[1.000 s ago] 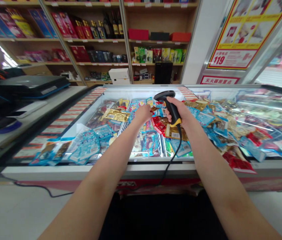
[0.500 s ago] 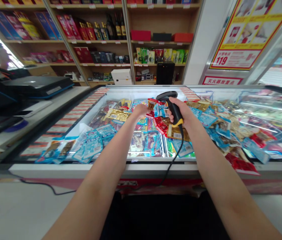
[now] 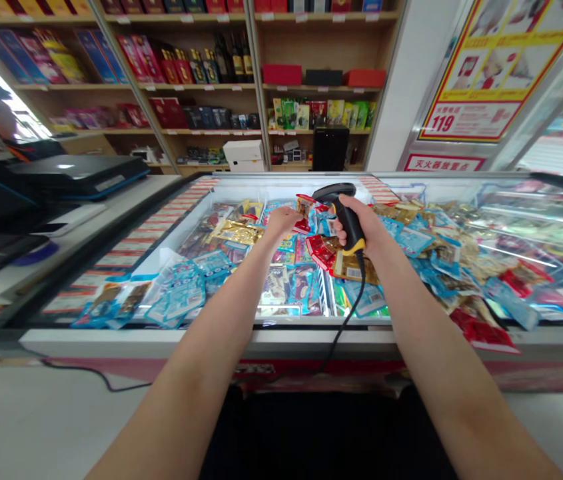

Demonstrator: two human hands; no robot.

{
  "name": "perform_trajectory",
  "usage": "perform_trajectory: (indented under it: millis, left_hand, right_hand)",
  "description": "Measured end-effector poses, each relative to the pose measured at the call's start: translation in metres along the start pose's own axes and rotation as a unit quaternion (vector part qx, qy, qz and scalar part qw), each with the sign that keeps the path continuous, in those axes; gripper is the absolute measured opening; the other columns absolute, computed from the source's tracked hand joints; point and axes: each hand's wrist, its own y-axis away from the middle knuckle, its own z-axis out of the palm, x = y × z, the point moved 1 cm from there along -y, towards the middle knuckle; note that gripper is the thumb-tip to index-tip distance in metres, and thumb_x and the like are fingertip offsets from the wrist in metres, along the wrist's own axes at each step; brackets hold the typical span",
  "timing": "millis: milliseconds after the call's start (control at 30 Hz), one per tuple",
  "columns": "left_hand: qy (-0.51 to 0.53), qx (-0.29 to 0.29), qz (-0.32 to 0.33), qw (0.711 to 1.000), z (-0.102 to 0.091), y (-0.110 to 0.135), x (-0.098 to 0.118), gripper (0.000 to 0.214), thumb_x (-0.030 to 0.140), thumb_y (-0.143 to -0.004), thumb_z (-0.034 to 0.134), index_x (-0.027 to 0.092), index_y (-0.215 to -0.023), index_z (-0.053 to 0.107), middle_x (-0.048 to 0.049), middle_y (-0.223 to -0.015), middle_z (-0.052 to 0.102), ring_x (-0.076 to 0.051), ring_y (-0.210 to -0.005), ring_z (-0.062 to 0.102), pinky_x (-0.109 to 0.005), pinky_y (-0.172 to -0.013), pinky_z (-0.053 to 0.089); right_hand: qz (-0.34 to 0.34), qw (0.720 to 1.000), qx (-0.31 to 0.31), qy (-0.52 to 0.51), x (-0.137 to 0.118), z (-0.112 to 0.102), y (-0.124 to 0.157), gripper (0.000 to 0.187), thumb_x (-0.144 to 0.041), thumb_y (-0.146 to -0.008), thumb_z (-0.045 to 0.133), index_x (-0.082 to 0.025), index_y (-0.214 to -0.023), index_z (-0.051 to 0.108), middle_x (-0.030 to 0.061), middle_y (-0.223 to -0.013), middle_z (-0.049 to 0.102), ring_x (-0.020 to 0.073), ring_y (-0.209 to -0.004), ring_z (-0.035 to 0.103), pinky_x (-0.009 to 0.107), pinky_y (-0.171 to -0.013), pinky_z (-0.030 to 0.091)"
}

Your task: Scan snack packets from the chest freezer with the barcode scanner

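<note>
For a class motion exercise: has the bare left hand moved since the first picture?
Yes, the left hand moved leftward against the white cardboard carton on the wooden shelf.

Bare forearms [image 3: 201, 333] — dark clothing [image 3: 326, 433] below

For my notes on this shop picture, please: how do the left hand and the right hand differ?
The right hand grips a black barcode scanner; the left hand holds no scanner. The left hand's fingers stretch toward a red-edged packet; the right hand's fingers curl round the handle. Both are bare and over the display freezer.
</note>
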Motion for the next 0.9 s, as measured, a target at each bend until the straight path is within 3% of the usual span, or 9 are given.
perform_trajectory:
  millis: [267, 667, 900]
  left_hand:
    - [0.004, 0.007, 0.012, 1.000, -0.0007, 0.0018, -0.0008, 0.004, 0.021, -0.070, 0.066, 0.018, -0.071, 0.063, 0.0025, -0.058, 0.058, -0.016, -0.063, 0.065, -0.023, -0.059, 0.053]
    - [-0.026, -0.010, -0.006, 1.000, 0.0002, -0.0005, -0.0026, 0.013, 0.025, -0.075, 0.064, 0.017, -0.084, 0.069, -0.0039, -0.083, 0.073, -0.017, -0.078, 0.071, -0.022, -0.067, 0.055]
    - [-0.021, -0.010, 0.018, 1.000, 0.0009, -0.0039, -0.0055, 0.011, 0.025, -0.074, 0.064, 0.016, -0.080, 0.068, -0.0024, -0.071, 0.068, -0.017, -0.071, 0.069, -0.023, -0.064, 0.055]
  right_hand:
    - [0.007, 1.000, 0.002, -0.003, -0.0027, 0.0031, 0.0028, 0.034, -0.046, -0.100, 0.048, -0.018, -0.083, 0.057, -0.0005, -0.049, 0.057, 0.0113, -0.034, 0.049, 0.021, -0.032, 0.043]
    - [-0.002, 1.000, -0.004, 0.007, 0.0005, 0.0003, -0.0006, 0.035, -0.052, -0.097, 0.056, -0.018, -0.085, 0.057, -0.0004, -0.050, 0.058, 0.0118, -0.034, 0.050, 0.021, -0.033, 0.044]
    - [0.001, 1.000, -0.002, 0.003, 0.0002, 0.0019, 0.0008, 0.036, -0.052, -0.097, 0.055, -0.019, -0.084, 0.057, -0.0005, -0.050, 0.057, 0.0118, -0.034, 0.050, 0.021, -0.033, 0.043]
